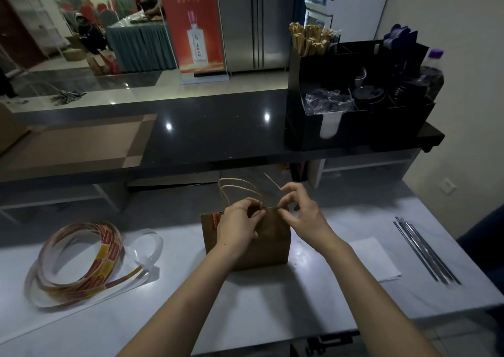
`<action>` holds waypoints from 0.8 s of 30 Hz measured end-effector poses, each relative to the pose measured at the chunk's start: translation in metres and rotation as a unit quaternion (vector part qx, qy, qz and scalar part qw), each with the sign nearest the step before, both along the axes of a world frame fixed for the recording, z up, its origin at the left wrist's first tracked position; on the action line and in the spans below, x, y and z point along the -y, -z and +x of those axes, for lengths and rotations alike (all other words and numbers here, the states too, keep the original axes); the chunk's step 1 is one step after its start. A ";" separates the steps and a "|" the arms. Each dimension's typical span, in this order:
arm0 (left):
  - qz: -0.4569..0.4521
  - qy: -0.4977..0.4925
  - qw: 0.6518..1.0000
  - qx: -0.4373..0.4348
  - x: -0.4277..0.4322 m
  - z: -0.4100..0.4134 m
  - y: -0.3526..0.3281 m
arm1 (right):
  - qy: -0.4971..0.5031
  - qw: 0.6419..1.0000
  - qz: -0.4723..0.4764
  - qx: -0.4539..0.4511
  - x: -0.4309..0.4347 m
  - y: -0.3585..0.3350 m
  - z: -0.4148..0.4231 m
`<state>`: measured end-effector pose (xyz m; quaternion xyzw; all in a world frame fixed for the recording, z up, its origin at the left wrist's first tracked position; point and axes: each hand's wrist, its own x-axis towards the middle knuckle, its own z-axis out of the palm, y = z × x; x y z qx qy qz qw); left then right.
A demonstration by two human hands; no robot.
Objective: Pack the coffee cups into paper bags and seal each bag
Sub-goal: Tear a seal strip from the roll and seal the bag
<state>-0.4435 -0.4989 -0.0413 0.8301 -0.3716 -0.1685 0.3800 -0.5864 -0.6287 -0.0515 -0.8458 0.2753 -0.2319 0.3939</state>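
Brown paper bag (272, 247) stands upright on the white bench (272, 302), its closed top rim pinched by left hand (240, 221) and right hand (302, 215). It is probably light, thin and easily creased. The stiffer rim between the grips looks the safest hold, and the twine handles (237, 184) rise just behind.

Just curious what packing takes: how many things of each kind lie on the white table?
Brown paper bag: 1
Coil of sticker tape: 1
White paper sheet: 1
Bundle of metal sticks: 1 (sticks too blurred to count singly)
Total: 4
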 end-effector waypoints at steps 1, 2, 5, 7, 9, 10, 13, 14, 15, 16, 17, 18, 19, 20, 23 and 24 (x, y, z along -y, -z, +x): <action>-0.001 -0.003 1.000 -0.002 0.000 -0.001 0.001 | 0.001 1.000 -0.001 0.000 0.000 0.001 0.000; -0.001 -0.006 1.000 -0.002 0.000 -0.001 0.002 | 0.001 1.000 -0.001 0.001 0.000 0.002 0.000; 0.004 -0.015 1.000 0.004 -0.001 -0.001 0.005 | 0.002 1.000 -0.003 0.005 -0.001 0.004 0.001; 0.005 -0.021 1.000 0.014 -0.001 -0.002 0.006 | 0.003 1.000 0.000 0.008 -0.002 0.003 0.002; 0.002 -0.025 1.000 0.017 0.000 -0.002 0.007 | 0.006 1.000 0.002 0.018 -0.003 0.002 0.001; -0.001 -0.025 1.000 0.015 0.000 -0.002 0.007 | 0.011 0.999 0.002 0.032 -0.003 0.001 0.001; -0.010 -0.025 1.000 0.010 -0.001 -0.003 0.007 | 0.046 0.994 0.021 0.094 -0.002 -0.007 -0.003; -0.013 -0.026 1.000 0.012 -0.001 -0.003 0.007 | 0.056 0.992 0.027 0.110 -0.001 -0.012 -0.005; -0.014 -0.027 0.999 0.013 -0.001 -0.003 0.007 | 0.060 0.990 0.030 0.123 0.000 -0.017 -0.006; -0.014 -0.028 0.999 0.013 -0.001 -0.003 0.008 | 0.060 0.989 0.031 0.132 0.001 -0.023 -0.008; -0.015 -0.028 0.999 0.012 -0.002 -0.003 0.008 | 0.059 0.988 0.032 0.138 0.002 -0.028 -0.009; -0.015 -0.028 0.999 0.012 -0.002 -0.003 0.008 | 0.056 0.988 0.032 0.142 0.002 -0.034 -0.011; -0.015 -0.027 0.999 0.012 -0.002 -0.003 0.008 | 0.054 0.988 0.033 0.144 0.001 -0.039 -0.012; -0.015 -0.027 0.999 0.014 -0.002 -0.003 0.008 | 0.051 0.987 0.031 0.146 0.001 -0.043 -0.014; -0.015 -0.028 0.999 0.017 -0.002 -0.004 0.008 | 0.053 0.987 0.014 0.148 -0.001 -0.053 -0.016; -0.016 -0.028 0.999 0.017 -0.001 -0.003 0.008 | 0.055 0.988 0.006 0.147 -0.001 -0.054 -0.016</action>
